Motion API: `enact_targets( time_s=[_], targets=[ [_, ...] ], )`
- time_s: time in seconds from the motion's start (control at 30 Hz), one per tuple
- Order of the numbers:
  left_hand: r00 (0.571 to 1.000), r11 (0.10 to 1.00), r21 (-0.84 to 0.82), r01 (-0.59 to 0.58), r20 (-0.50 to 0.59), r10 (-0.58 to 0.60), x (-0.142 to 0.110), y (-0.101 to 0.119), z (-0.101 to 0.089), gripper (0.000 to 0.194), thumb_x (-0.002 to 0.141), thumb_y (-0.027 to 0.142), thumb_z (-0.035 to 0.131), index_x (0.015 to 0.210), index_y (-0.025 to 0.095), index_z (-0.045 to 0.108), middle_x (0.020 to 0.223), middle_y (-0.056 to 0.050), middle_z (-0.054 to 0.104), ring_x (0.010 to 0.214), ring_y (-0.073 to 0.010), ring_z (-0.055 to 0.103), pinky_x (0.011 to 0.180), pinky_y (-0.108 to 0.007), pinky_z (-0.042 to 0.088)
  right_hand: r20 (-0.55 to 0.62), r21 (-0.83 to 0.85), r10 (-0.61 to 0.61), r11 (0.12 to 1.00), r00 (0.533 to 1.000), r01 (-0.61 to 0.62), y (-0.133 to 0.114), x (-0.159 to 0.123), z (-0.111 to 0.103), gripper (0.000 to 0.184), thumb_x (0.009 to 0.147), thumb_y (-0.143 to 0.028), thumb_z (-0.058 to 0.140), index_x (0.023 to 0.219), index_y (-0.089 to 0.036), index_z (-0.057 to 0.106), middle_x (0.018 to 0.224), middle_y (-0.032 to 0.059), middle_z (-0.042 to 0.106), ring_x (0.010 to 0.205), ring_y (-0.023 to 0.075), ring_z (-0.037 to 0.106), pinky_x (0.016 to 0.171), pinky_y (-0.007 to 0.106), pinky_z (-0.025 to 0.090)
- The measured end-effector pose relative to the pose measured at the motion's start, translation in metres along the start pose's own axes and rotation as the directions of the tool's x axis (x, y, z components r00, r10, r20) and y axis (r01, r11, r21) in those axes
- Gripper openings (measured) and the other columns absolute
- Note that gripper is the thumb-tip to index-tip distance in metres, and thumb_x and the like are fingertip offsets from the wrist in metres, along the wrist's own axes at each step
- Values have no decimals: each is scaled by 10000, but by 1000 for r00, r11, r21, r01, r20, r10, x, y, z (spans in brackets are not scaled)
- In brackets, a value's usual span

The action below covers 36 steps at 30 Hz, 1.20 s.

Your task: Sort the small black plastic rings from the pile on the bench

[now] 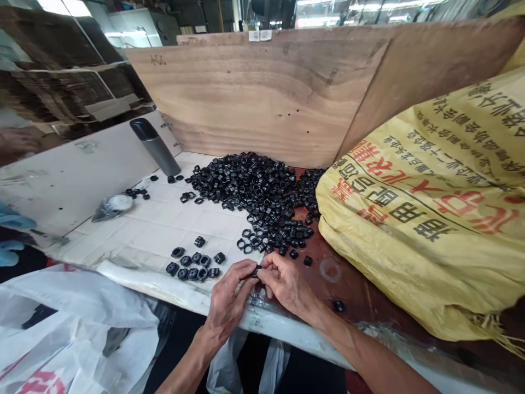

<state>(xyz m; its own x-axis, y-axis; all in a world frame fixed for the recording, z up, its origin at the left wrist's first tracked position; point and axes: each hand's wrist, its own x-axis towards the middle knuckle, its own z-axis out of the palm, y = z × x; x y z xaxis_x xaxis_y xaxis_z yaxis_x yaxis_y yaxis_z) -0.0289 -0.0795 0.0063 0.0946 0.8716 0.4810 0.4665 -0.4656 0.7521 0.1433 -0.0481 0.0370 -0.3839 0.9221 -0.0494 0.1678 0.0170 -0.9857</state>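
My left hand and my right hand meet at the near edge of the workbench, fingertips pinched together on one small black ring-shaped part. A big heap of the same black parts lies behind my hands in the middle of the bench. To the left of my left hand sits a small tidy cluster of several black parts.
A bulging yellow woven sack with red and black print fills the right side. Wooden boards wall the back. A grey cylinder leans at the left rear. White plastic bags hang below the bench edge.
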Motion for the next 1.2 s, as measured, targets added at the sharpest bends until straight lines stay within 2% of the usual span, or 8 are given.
enact_targets(
  time_s=[0.13,0.27,0.37,0.43,0.5,0.73,0.9,1.2],
  targets=[
    [983,973,136,-185,44,180,-4,6,2,356,916,34,554,1224,212,578,1169,-73,664,1067,-157,664,930,-273,558,18,79,133,988,991,-134,1,2,3,207,951,-320,482,779,-210,517,490,-76,507,432,96,487,506,212,404],
    [972,954,209,-214,143,187,-4,10,-8,320,907,60,564,1200,190,563,1140,-89,647,1046,-186,645,923,-316,554,-28,-290,87,953,996,-91,-7,2,-19,319,956,-401,506,704,-206,516,578,-25,574,524,122,546,557,239,400],
    [987,872,471,-130,142,71,2,10,-28,195,871,133,610,1061,174,611,1007,-88,653,941,-239,624,864,-395,545,-168,-686,-85,725,982,-54,-14,-3,-53,231,862,-378,670,773,-203,548,828,41,640,759,182,617,689,276,419],
    [994,747,659,-84,110,15,6,10,-40,144,849,162,616,990,174,642,977,-98,651,910,-276,594,837,-445,523,-197,-796,-64,593,978,-122,-15,-6,-72,200,815,-327,722,842,-195,574,929,78,633,846,215,628,731,294,425],
    [997,662,748,-45,72,-14,12,10,-44,138,851,177,603,976,173,663,994,-109,649,899,-289,573,825,-455,509,-173,-813,-47,570,984,-116,-12,-7,-84,147,817,-266,711,846,-187,591,918,88,633,868,229,629,741,302,424],
    [992,727,687,4,88,-88,36,1,2,156,900,225,576,1031,173,643,1038,-111,643,929,-268,605,800,-389,514,62,-712,10,701,998,37,-9,-6,-75,138,818,-249,707,694,-214,659,680,14,660,656,172,602,606,269,379],
    [992,711,703,7,86,-95,38,-5,20,118,905,133,524,843,182,611,970,-111,639,876,-263,584,756,-388,488,250,-454,-49,876,967,162,-2,4,-48,94,845,-244,683,755,-222,698,729,-31,690,660,144,606,606,248,400],
    [987,778,616,-123,161,28,38,4,18,149,896,80,495,848,187,587,900,-91,660,910,-271,582,834,-422,467,-151,-418,-300,883,942,214,27,38,-37,125,895,-196,591,948,-199,705,973,54,707,927,194,655,872,317,476]
  ],
)
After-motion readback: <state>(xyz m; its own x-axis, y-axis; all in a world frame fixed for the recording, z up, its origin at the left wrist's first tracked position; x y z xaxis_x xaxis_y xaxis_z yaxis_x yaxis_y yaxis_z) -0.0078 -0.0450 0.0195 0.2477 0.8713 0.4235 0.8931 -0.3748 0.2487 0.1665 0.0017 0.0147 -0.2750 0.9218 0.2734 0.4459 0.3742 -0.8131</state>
